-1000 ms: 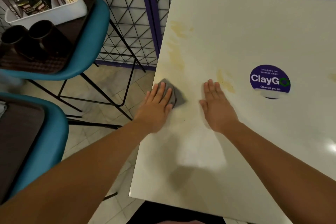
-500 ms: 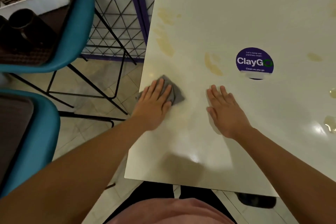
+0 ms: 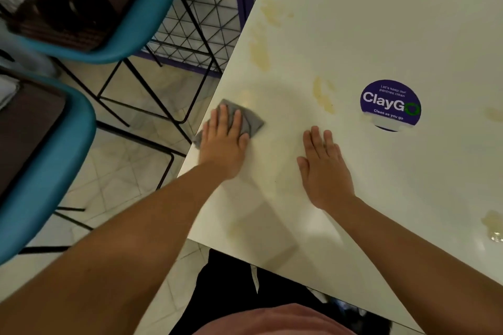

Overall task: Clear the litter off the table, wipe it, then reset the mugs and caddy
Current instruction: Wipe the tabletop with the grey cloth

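While my flat left hand (image 3: 224, 144) presses the cloth (image 3: 251, 124) against the stains (image 3: 260, 53), my open right hand (image 3: 324, 168) braces on the tabletop (image 3: 381, 22).

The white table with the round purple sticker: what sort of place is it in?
Probably a shared office pantry: the round purple ClayGo sticker says "keep our pantries clean", and dark mugs wait on a brown tray.

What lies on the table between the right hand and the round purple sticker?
In the head view, a yellowish stain lies between the right hand and the sticker.
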{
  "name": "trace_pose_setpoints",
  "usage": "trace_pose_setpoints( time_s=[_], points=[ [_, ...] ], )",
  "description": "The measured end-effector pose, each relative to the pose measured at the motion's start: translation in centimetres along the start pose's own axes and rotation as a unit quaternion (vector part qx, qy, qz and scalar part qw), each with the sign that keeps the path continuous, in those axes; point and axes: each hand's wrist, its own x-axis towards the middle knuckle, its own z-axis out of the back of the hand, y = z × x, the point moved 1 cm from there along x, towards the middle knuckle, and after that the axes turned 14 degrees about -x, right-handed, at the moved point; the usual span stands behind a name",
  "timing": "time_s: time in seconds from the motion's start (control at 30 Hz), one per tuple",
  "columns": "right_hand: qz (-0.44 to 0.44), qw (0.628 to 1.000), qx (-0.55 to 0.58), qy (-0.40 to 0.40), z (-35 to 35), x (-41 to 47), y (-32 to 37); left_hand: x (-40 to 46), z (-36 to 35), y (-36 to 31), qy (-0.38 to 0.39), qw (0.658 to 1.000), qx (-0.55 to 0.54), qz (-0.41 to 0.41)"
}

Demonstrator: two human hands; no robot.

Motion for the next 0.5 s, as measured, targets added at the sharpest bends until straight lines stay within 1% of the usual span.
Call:
trace_pose_setpoints(
  time_s=[0.03, 0.1, 0.17, 0.2, 0.23, 0.3, 0.37, 0.4, 0.43, 0.5],
  points=[
    [0.003, 1.000, -0.001, -0.009, -0.1, 0.1, -0.1, -0.5, -0.8, -1.4, 0.002, 1.000, 0.000, -0.019],
    [0.007, 1.000, 0.002, -0.017, -0.2, 0.0, -0.1, -3.6, -2.6, -3.1, 0.025, 0.995, 0.015, -0.092],
    [0.007, 1.000, -0.002, -0.015, -0.3, 0.1, -0.1, -7.5, -3.4, -2.1, 0.042, 0.987, 0.038, -0.147],
    [0.008, 1.000, -0.003, -0.015, -0.3, 0.1, -0.1, -8.9, -3.3, -0.7, 0.045, 0.987, 0.041, -0.150],
    [0.007, 1.000, -0.004, -0.013, -0.2, 0.1, -0.1, -9.5, -2.9, 1.1, 0.041, 0.988, 0.045, -0.139],
    [0.006, 1.000, -0.010, -0.007, -0.1, 0.1, -0.1, -9.0, -1.6, 3.8, 0.020, 0.996, 0.047, -0.072],
    [0.006, 1.000, -0.012, -0.001, -0.1, 0.1, -0.1, -6.8, -0.6, 3.9, -0.008, 1.000, 0.013, 0.012],
    [0.006, 1.000, -0.012, 0.000, -0.1, 0.0, -0.1, -5.9, -0.7, 2.7, -0.014, 0.999, -0.004, 0.033],
    [0.006, 1.000, -0.011, -0.002, -0.1, 0.1, -0.1, -5.5, -1.1, 1.1, -0.009, 0.999, -0.006, 0.031],
    [0.009, 1.000, -0.005, -0.004, -0.1, 0.1, -0.1, -6.5, -2.9, -1.9, 0.013, 0.999, 0.005, -0.035]
  ],
)
